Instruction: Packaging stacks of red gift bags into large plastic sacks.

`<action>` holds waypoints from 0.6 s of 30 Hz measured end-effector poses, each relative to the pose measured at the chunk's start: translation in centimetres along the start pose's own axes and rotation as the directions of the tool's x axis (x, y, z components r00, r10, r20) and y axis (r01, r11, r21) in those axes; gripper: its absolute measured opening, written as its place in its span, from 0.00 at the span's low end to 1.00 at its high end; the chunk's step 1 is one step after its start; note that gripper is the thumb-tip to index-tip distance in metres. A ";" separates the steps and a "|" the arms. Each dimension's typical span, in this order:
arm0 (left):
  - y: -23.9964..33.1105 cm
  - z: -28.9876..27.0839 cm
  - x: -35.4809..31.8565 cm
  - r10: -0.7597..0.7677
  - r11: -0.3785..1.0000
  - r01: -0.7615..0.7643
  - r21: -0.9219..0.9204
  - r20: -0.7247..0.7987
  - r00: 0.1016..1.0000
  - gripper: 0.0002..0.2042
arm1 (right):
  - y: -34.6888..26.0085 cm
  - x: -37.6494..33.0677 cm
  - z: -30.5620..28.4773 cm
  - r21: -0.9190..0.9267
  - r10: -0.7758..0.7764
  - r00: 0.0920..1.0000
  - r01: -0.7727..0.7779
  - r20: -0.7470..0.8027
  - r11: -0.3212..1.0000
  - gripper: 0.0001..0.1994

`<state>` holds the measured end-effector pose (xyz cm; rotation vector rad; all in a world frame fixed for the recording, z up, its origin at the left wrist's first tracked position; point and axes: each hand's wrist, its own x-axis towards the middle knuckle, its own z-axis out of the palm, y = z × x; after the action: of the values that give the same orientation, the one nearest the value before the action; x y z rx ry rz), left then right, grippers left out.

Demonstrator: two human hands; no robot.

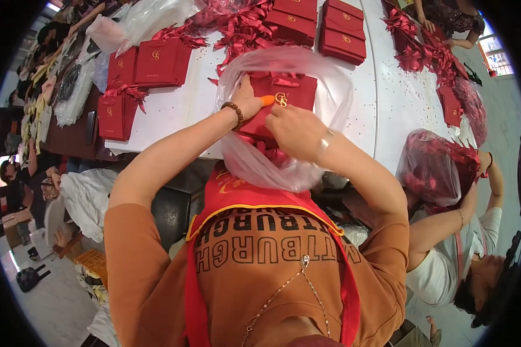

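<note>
brown shirt [260,295] nearest; ahead, a red gift bag [304,92], its left side grasped by the left hand [249,104]; right hand [298,130] curled at its front, grip impossible to tell. clear sack [246,165] surrounds it at the white table [366,115]; red bag stacks [342,43] beyond.

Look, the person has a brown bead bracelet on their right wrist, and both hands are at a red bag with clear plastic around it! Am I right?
Almost! The head view shows the brown bead bracelet at the wrist of the left hand, not the right hand. Both hands are at a red bag with clear plastic around it.
</note>
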<state>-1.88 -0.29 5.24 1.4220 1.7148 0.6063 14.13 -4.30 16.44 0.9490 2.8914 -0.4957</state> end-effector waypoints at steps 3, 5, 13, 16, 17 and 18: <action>0.3 -0.6 -0.4 0.062 0.996 -0.060 -0.073 0.027 0.998 0.52 | 5.5 5.1 3.6 -0.051 0.102 0.992 -0.098 0.078 0.994 0.11; 0.1 -0.8 -0.5 0.045 0.993 -0.040 -0.109 0.042 0.998 0.51 | 6.7 6.5 1.3 0.353 0.185 0.958 -0.256 0.221 0.900 0.11; -0.6 0.2 -0.9 0.068 0.975 -0.066 -0.212 0.002 0.998 0.47 | 10.4 10.5 1.3 0.908 0.450 0.883 -0.075 -0.131 0.412 0.27; -0.8 0.5 -0.7 0.067 0.974 -0.065 -0.219 0.003 0.998 0.47 | 9.0 7.5 3.9 0.293 0.141 0.746 0.075 -0.651 0.953 0.33; -0.9 0.4 -0.8 0.022 0.971 -0.010 -0.241 0.045 0.999 0.47 | 7.6 5.7 4.2 0.230 0.121 0.847 0.002 -0.518 0.973 0.36; -1.2 0.3 -0.9 0.007 0.969 0.004 -0.249 0.041 0.999 0.47 | 5.8 3.9 4.6 0.154 0.108 0.924 -0.054 -0.367 0.987 0.39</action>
<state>-2.30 -1.48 4.37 1.2498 1.5453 0.7595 14.20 0.84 9.81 1.3112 3.1642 -0.5757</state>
